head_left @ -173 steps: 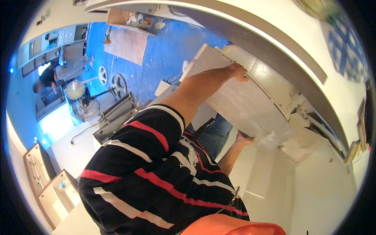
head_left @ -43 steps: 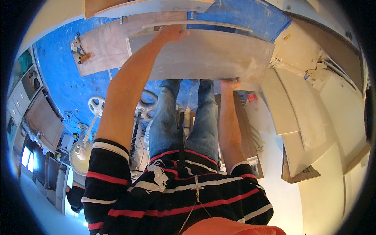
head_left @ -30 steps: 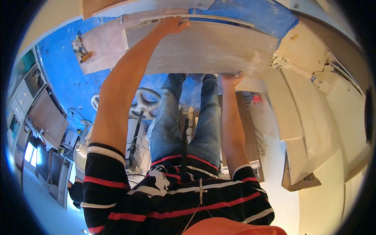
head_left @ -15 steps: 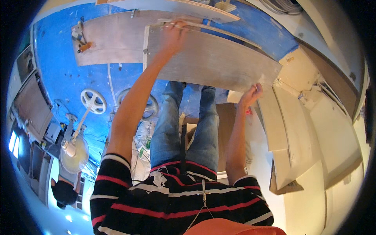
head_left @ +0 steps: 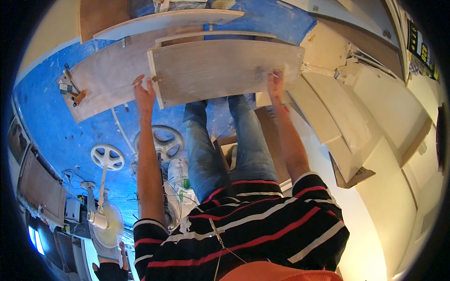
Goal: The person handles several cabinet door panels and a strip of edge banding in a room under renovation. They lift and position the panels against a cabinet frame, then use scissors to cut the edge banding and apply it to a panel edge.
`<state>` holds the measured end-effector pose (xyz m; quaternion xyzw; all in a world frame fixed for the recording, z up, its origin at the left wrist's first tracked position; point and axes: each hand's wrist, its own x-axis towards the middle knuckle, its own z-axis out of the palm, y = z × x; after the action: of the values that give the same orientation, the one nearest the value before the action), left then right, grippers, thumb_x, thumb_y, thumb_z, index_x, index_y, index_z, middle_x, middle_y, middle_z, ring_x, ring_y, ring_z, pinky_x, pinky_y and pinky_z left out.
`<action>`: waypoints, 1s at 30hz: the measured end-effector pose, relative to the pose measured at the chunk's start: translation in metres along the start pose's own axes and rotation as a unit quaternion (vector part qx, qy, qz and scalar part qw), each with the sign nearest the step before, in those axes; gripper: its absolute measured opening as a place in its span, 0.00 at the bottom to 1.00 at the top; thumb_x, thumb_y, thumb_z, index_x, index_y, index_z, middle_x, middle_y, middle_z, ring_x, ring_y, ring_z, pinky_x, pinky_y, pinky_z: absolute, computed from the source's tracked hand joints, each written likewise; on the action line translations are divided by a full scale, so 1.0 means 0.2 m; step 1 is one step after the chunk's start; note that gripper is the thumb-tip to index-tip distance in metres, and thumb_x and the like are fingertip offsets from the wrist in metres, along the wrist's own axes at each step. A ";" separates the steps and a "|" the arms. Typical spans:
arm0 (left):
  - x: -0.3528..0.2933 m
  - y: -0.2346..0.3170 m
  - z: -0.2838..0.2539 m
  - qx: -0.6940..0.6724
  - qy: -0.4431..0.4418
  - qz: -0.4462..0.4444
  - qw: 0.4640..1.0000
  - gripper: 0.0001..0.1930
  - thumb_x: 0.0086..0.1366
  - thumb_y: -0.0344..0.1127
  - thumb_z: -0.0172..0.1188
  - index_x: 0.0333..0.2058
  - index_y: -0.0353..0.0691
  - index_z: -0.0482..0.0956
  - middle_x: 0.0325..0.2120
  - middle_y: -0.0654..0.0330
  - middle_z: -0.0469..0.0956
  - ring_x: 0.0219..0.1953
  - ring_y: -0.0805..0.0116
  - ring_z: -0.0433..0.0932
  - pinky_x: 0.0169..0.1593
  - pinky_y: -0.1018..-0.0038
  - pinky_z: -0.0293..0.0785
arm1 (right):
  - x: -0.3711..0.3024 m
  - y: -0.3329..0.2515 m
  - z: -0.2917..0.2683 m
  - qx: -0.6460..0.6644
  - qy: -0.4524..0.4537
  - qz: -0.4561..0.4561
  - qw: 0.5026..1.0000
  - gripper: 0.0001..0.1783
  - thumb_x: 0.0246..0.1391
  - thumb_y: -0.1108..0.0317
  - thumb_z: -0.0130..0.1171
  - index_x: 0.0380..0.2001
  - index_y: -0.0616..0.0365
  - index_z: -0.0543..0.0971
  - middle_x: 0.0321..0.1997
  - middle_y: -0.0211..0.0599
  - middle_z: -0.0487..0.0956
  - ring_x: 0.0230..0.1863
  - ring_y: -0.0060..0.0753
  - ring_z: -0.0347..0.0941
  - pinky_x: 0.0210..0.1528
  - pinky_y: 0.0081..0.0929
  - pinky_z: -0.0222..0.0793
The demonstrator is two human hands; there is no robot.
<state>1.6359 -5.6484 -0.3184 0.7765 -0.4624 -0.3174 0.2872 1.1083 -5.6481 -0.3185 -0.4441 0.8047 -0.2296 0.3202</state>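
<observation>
A wide grey-brown wooden panel [head_left: 211, 70] with a pale edge along its left end lies across the work surface before me. My left hand [head_left: 146, 96] is just off that left end, thumb and fingers apart, with nothing visible in it. Over the panel's right part is my right hand [head_left: 276, 86], its fingers bent together; a small pale bit shows at the fingertips, too small to name. Whether those fingers touch the panel's face is hard to tell.
Beyond lies another long board [head_left: 108, 70] bearing a tool with an orange handle [head_left: 79, 97]. A pale-edged board [head_left: 173, 24] lies farther back. Stacked cream panels [head_left: 323, 107] stand at right. At left are a standing fan [head_left: 108, 225] and a person [head_left: 110, 262].
My left hand has come off the panel's far edge to beside its left end, fingers now spread. My right hand has shifted from the lower right corner to over the face. The view has turned.
</observation>
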 end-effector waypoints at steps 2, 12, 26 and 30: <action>-0.02 0.12 0.05 0.042 0.021 0.092 0.995 0.15 0.66 0.33 0.58 0.50 0.35 0.75 0.47 0.43 0.75 0.53 0.43 0.72 0.56 0.54 0.68 | 0.01 0.17 -0.11 0.054 0.072 0.059 0.994 0.18 0.62 0.61 0.58 0.52 0.55 0.70 0.51 0.39 0.74 0.47 0.34 0.73 0.43 0.29 0.70; 0.26 0.79 0.70 0.195 -0.186 0.202 0.942 0.21 0.68 0.50 0.53 0.50 0.41 0.78 0.50 0.48 0.77 0.56 0.46 0.73 0.59 0.51 0.66 | -0.29 0.34 0.09 0.400 0.042 0.459 0.792 0.42 0.50 0.34 0.63 0.61 0.45 0.65 0.58 0.34 0.69 0.55 0.41 0.71 0.54 0.51 0.69; 0.39 0.85 1.14 0.326 -0.404 0.060 0.852 0.45 0.64 0.75 0.40 0.51 0.35 0.80 0.50 0.37 0.77 0.57 0.41 0.73 0.61 0.53 0.66 | -0.17 0.26 0.08 0.642 0.074 0.387 0.658 0.46 0.51 0.30 0.59 0.64 0.47 0.65 0.65 0.32 0.70 0.65 0.42 0.64 0.65 0.47 0.60; 0.21 1.03 1.13 0.357 -0.422 0.034 0.833 0.44 0.63 0.75 0.41 0.51 0.36 0.80 0.48 0.38 0.78 0.55 0.41 0.75 0.60 0.52 0.67 | -0.19 0.27 -0.15 0.696 0.061 0.381 0.605 0.42 0.54 0.32 0.57 0.63 0.47 0.67 0.64 0.33 0.71 0.65 0.43 0.64 0.66 0.49 0.60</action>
<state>1.3699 -5.8050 -0.3192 0.5993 -0.6457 -0.4175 -0.2226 1.0714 -5.5855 -0.3209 0.2749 0.5158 -0.6043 0.5415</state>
